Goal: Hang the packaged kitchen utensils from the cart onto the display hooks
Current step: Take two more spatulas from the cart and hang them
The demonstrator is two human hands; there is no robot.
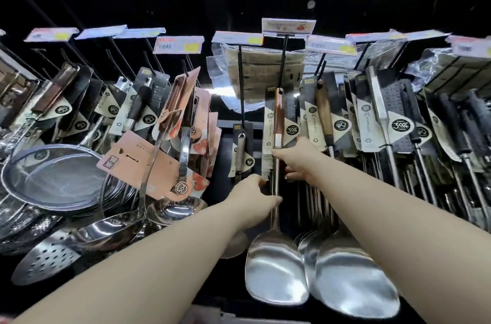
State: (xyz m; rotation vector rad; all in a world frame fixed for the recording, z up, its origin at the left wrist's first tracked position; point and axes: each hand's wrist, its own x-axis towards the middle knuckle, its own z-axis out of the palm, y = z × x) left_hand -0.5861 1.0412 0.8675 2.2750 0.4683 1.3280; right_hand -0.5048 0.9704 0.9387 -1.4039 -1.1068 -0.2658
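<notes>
A steel spatula (275, 268) with a brown wooden handle and a cardboard package card hangs at the centre of the display. Its top sits on a black display hook (283, 58) under a price tag. My left hand (255, 199) grips the spatula's thin metal shaft. Higher up, my right hand (297, 161) holds the lower edge of the package card, thumb and fingers around it. More spatulas of the same kind hang behind it.
Rows of packaged utensils hang on hooks to both sides: strainers (53, 177) and ladles (170, 212) at left, a slotted spatula (45, 260) at lower left, black-handled tools (451, 122) at right. Price tags (178, 45) line the hook ends.
</notes>
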